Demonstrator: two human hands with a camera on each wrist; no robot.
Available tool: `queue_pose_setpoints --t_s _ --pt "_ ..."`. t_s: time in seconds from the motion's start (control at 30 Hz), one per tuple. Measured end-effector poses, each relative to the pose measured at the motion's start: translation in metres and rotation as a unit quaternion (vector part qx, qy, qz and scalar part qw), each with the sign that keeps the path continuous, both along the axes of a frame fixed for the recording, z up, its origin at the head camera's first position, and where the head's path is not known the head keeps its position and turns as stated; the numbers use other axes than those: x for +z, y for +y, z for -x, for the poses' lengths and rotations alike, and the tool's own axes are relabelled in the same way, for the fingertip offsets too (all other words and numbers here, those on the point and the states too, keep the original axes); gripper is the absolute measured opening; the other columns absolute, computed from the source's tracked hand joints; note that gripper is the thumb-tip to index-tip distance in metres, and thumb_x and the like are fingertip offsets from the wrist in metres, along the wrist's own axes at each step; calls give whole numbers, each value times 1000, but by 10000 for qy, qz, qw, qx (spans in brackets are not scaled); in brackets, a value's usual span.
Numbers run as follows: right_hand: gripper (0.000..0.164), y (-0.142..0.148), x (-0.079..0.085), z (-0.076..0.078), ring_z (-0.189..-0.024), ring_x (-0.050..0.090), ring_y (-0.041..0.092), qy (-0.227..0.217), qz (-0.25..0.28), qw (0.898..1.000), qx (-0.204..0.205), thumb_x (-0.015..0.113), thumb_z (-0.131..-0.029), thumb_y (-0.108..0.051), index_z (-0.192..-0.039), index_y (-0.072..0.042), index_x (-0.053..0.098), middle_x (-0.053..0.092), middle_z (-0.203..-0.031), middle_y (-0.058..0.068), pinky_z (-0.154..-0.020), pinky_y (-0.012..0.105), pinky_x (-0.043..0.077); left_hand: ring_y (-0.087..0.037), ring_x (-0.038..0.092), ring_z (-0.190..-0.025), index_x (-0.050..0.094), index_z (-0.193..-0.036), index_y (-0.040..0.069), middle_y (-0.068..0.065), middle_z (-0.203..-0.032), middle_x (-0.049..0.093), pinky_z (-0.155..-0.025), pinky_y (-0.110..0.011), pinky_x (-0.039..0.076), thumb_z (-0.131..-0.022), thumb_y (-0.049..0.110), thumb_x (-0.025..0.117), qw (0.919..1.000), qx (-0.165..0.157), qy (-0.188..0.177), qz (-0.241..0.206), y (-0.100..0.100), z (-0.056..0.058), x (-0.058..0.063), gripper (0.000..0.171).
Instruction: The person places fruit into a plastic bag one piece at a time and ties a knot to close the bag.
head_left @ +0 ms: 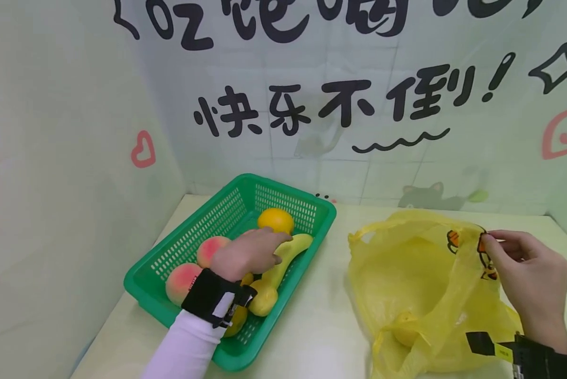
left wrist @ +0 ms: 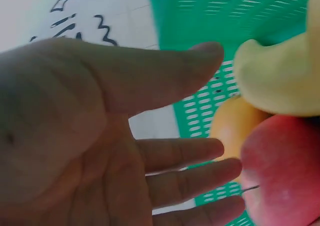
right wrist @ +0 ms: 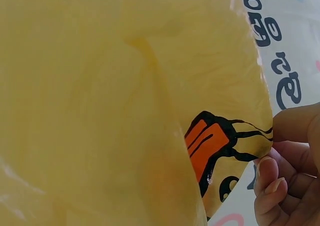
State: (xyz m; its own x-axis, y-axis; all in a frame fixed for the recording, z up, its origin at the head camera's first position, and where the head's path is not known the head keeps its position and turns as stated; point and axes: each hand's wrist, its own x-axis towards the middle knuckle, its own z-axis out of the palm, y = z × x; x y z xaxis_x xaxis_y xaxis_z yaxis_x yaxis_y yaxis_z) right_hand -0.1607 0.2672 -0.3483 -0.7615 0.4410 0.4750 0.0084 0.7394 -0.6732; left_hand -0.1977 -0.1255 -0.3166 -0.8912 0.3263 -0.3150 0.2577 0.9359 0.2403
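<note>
In the head view my left hand reaches into a green plastic basket, above the fruit. Its fingers are extended, and the left wrist view shows nothing in its palm. Near the fingertips lie an orange and a long pale-yellow curved fruit; a red fruit shows close to them in the left wrist view. My right hand pinches the rim of a yellow plastic bag between thumb and fingers. Through the bag's film a round yellow fruit shows near the bottom.
Pink-yellow peaches lie along the basket's left side. The basket and bag stand on a pale table, apart from each other. A white printed backdrop rises behind the table, with another panel on the left.
</note>
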Motion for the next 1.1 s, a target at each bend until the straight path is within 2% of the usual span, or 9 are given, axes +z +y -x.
queue_pose_setpoints --t_s 0.13,0.3,0.4,0.53,0.63,0.77,0.87,0.97,1.1 --pt "24 1 0 -1 -59 39 -18 141 -74 9999 49 67 -93 -19 -108 -2 73 40 -63 -41 -56 6 33 -27 49 -120 48 -146 20 -12 -142 51 -99 -42 51 -95 20 65 9999 -32 -39 164 4 3 -7 53" --pt "25 0 1 -1 -58 38 -18 188 -122 9997 60 68 -93 -20 -108 -1 73 40 -63 -42 -55 6 32 -29 46 -116 54 -138 15 -13 -126 54 -98 -45 48 -93 22 68 9987 -23 225 460 2 5 -15 48" --pt "25 0 1 -1 -59 39 -18 183 -73 9998 69 68 -93 -20 -108 -1 73 40 -63 -42 -56 6 33 -32 44 -112 57 -132 11 -15 -119 52 -95 -46 47 -90 24 73 9981 13 360 503 0 7 -18 47" --pt "24 0 1 0 -59 40 -17 219 -10 9997 106 67 -93 -19 -108 -1 73 42 -64 -41 -56 7 33 -33 41 -111 57 -128 9 -18 -122 48 -92 -45 47 -86 28 77 9983 174 409 376 -4 9 -22 51" --pt "24 0 0 0 -59 40 -16 226 6 9997 116 68 -93 -19 -108 -1 73 42 -64 -40 -56 6 33 -39 37 -125 55 -133 12 -21 -136 42 -98 -51 47 -83 34 79 9984 438 276 225 -8 10 -24 60" --pt "25 0 0 -1 -59 40 -16 194 4 9998 102 68 -92 -20 -108 -2 73 42 -64 -41 -56 6 33 -51 20 -144 47 -145 18 -25 -156 25 -106 -66 38 -88 41 72 9968 791 21 59 -13 12 -26 67" --pt "25 -1 0 -1 -60 40 -16 170 -4 9998 102 68 -93 -21 -109 -3 73 42 -64 -40 -56 6 33 -50 32 -136 49 -143 17 -26 -149 34 -105 -62 41 -98 35 59 9970 763 77 100 -14 15 -28 49" --pt "25 -1 0 -1 -60 41 -16 145 -8 9998 114 68 -93 -21 -109 -3 73 42 -65 -40 -56 6 33 -42 43 -116 53 -138 16 -25 -134 43 -97 -54 46 -103 19 50 9975 618 225 257 -14 18 -29 35" --pt "24 -2 0 -1 -60 41 -17 148 -31 9998 145 68 -93 -21 -109 -3 73 42 -65 -40 -56 6 34 -38 41 -114 49 -142 21 -22 -136 41 -86 -47 50 -97 0 54 9971 679 140 322 -14 18 -29 49"
